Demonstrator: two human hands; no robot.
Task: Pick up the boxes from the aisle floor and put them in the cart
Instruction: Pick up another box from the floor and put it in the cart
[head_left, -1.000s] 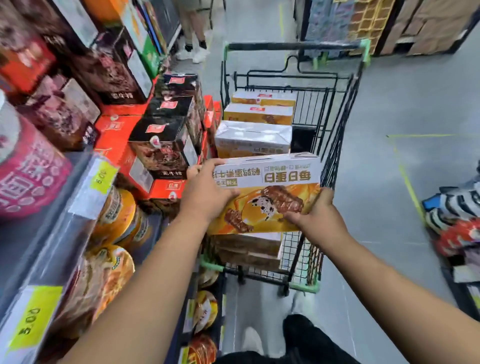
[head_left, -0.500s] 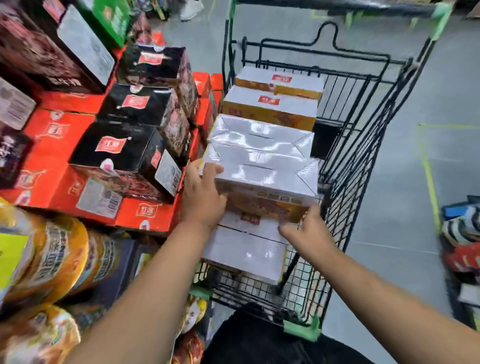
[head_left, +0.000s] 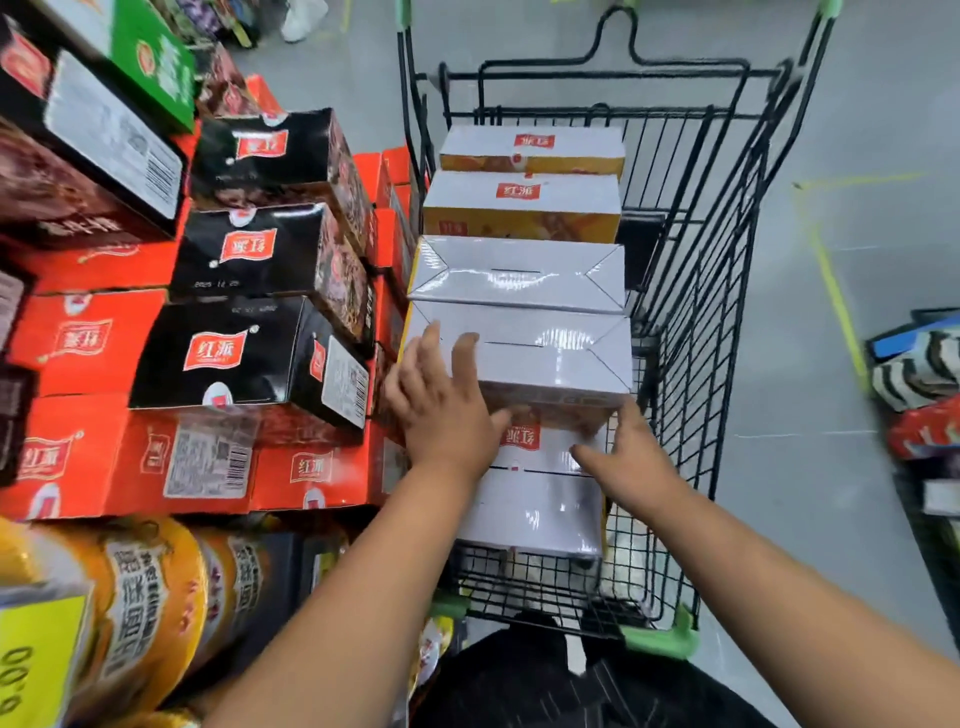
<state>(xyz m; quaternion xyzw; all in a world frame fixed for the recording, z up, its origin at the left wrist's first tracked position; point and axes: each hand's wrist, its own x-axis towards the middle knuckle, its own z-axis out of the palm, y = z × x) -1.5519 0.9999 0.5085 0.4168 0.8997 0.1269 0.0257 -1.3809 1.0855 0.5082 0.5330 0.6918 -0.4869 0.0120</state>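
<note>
- The white-topped box (head_left: 545, 353) lies inside the cart (head_left: 727, 312). It is perched on a lower box (head_left: 535, 509) and butted against the next box (head_left: 519, 273) ahead, so the placing step looks all but done.
- The left hand (head_left: 441, 410) lies flat on the box's near-left top with its fingers straight and spread. Its grip is open and clasps nothing.
- The right hand (head_left: 628, 457) sits at the box's near-right corner with fingers extended, its grip open too. Whether it touches the carton cannot be told.
- To finish well, a light forward press with both palms would likely square the box flush with its neighbour. It would then rest fully on the one beneath without overhanging the near end, and both hands could lift straight off.
- The cartons are rectangular cardboard under glossy shrink film that throws glare. The film is probably slick, so flat palms may slide rather than push.
- The top flaps show diagonal folds at each end and a slit in the middle. The sides are printed yellow-orange, as seen on the far boxes (head_left: 522, 205).
- The cart is black wire mesh with green corner bumpers, and it looks stiff. A box corner could snag on the open grid.
- To the left, black cartons (head_left: 244, 353) and red cartons (head_left: 78, 457) are stacked just beside the cart. The grey floor (head_left: 831, 493) looks smooth.
</note>
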